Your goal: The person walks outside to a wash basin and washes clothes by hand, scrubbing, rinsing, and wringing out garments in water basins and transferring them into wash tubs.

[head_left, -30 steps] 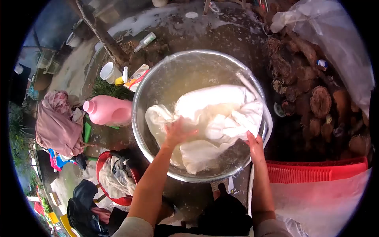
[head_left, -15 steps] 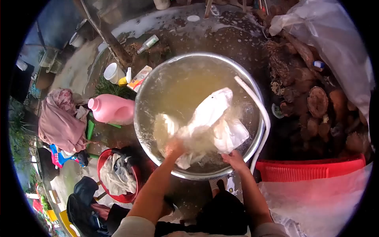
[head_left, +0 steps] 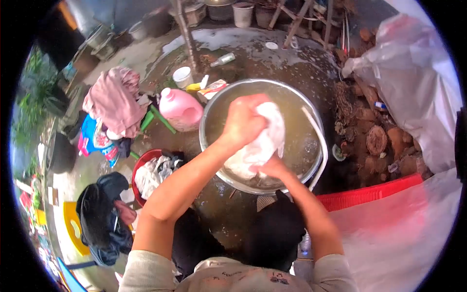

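My left hand [head_left: 244, 120] is raised over a large metal basin [head_left: 243, 86], its fingers closed in a fist around a white cloth [head_left: 268, 138]. From that fist the wet cloth hangs bunched, its lower part reaching down to the near side of the basin. Lower down, my right hand [head_left: 273, 168] grips the same cloth close to the near rim. Yellowish, cloudy water [head_left: 297, 114] fills the basin. Whether the cloth's lowest end still touches the water is hard to make out. A pale hose [head_left: 316, 127] lies over the basin's right rim.
Left of the basin stand a pink jug [head_left: 181, 109], a white tub [head_left: 183, 77] and a red bucket [head_left: 137, 187] holding clothes. Pink fabric [head_left: 114, 100] is heaped farther left. Cut logs [head_left: 377, 140], plastic sheeting [head_left: 404, 63] and a red plastic piece [head_left: 369, 193] are at the right.
My left hand has come up out of the water, lifting the white cloth. My right hand has moved left along it. The view has shifted, showing more of the background.
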Available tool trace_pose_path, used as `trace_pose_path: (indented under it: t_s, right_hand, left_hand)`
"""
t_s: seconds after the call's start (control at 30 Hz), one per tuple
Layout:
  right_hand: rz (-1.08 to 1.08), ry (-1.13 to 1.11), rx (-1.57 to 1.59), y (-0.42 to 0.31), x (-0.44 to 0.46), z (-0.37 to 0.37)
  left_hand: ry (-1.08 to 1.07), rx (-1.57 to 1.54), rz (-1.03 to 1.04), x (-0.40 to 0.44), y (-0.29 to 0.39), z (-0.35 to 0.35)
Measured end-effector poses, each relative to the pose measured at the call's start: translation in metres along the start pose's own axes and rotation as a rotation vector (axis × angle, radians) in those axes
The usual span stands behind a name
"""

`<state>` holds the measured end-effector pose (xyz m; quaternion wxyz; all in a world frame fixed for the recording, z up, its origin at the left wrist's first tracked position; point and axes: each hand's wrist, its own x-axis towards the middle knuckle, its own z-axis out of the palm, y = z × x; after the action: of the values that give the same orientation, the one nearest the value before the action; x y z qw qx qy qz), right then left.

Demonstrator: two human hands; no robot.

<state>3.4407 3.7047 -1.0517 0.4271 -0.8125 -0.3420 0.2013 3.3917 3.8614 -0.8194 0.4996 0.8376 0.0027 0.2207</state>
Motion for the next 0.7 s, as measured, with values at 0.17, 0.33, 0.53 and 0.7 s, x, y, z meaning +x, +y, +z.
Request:
trace_pose_path:
  t_s: [0.17, 0.33, 0.53, 0.7]
  right_hand:
    - [-0.213, 0.25, 0.648, -0.035, 0.071, 0.013]
    - [-0.208, 0.306, 0.909, -0.12, 0.121, -0.002]
    - [-0.107, 0.348, 0.868, -0.236, 0.073, 0.023]
    - [-0.334, 0.344, 0.373, -0.29, 0.054, 0.025]
  left_hand:
    - [0.021, -0.158, 0.07, -0.011, 0.068, -0.039]
    - [0.116, -0.236, 0.138, -0.02, 0.086, -0.089]
    - [0.139, -0.137, 0.074, -0.037, 0.08, -0.137]
    - [0.127, 0.025, 0.003, -0.055, 0.077, -0.165]
